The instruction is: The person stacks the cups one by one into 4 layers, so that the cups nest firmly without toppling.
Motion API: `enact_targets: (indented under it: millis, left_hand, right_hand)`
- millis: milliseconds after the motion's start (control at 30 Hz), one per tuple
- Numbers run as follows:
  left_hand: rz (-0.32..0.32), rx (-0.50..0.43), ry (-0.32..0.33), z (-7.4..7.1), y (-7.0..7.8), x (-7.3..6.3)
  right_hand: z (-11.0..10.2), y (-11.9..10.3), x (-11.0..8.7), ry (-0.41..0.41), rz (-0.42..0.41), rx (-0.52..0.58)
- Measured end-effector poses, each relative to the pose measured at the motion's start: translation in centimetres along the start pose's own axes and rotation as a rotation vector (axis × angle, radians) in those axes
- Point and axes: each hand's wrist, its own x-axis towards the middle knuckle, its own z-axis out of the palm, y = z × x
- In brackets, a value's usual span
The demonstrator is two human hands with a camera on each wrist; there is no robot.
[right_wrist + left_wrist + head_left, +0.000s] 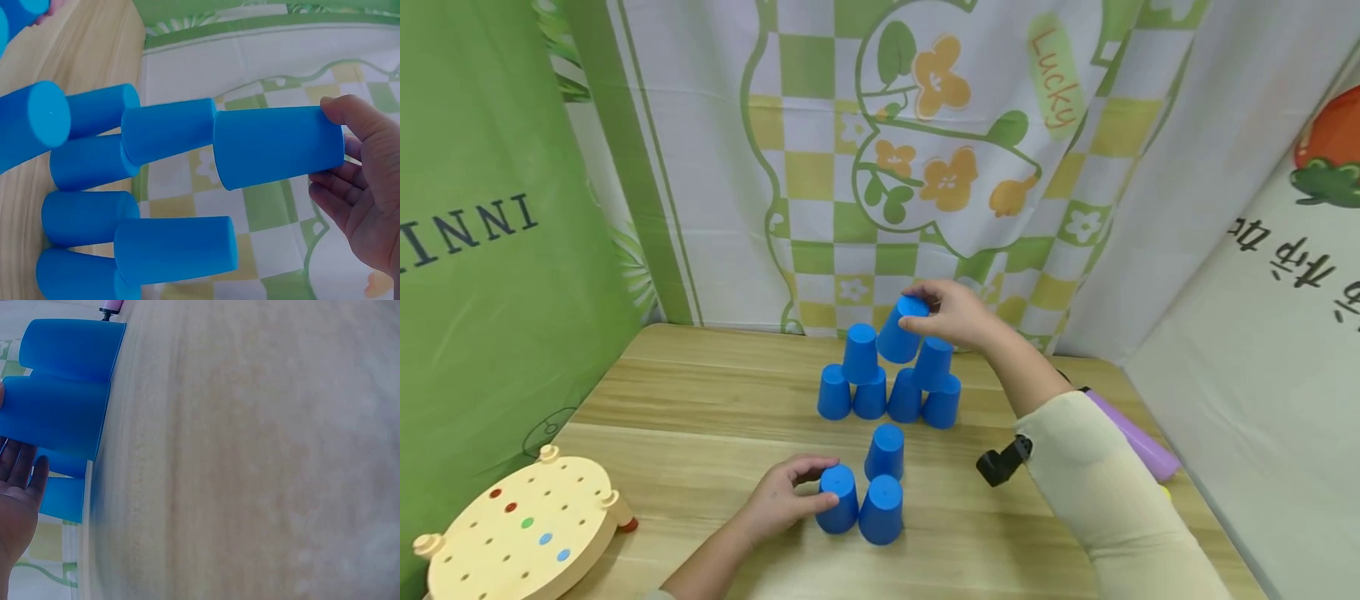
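Note:
My right hand (957, 315) pinches an upside-down blue cup (901, 332) near its closed end. That cup is slightly tilted, level with the gap between two blue cups, the left one (860, 354) and the right one (933, 364). Those two rest on a row of several upturned cups (870, 394). Closer to me, my left hand (781, 498) holds another upturned cup (838, 500) between thumb and fingers, on the table. Two more cups stand beside it, one to the right (882, 511) and one behind (885, 452). The right wrist view shows the held cup (278, 147) side-on.
A round pegged wooden board (520, 525) with coloured dots lies at the left of the wooden table (700, 392). On the right, a purple cylindrical object (1131, 437) lies partly behind my sleeve. A patterned curtain (820, 167) hangs behind the table.

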Motion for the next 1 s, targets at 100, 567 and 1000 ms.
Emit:
enact_targets:
  millis: [100, 567, 1000]
  left_hand:
    - [-0.002, -0.003, -0.002, 0.0, 0.0, 0.0]
    - [-0.02, 0.027, 0.007, 0.2, -0.3, 0.1]
    - [-0.019, 0.035, 0.021, 0.1, -0.5, 0.0]
  right_hand:
    - [0.2, 0.4, 0.8, -0.001, 0.029, 0.001]
    - [3.0, 3.0, 2.6, -0.02, 0.119, -0.044]
    - [5.2, 4.0, 3.2, -0.034, 0.133, -0.078]
